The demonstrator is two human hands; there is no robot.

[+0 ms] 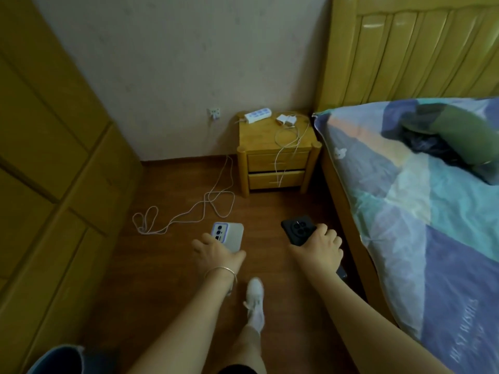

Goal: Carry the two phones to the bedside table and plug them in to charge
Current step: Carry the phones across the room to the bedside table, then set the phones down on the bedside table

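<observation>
The left hand (216, 255) has its fingers wrapped around a pale grey phone with a purple camera surround (231, 236); the right hand (321, 249) grips a black phone with a round camera cluster (297, 229). No brand on either is legible.

A wooden bed (348, 201) fills the right side, its slatted headboard (410, 49) standing against the pale wall (175, 63). A patchwork quilt (421, 211) in blue, teal and purple covers the bed, and a dark green bundle (453, 133) lies on it near the headboard. Well left of the bed stands a yellow wooden wardrobe (48, 171). Brown wooden floor (167, 279) runs between wardrobe and bed.
</observation>
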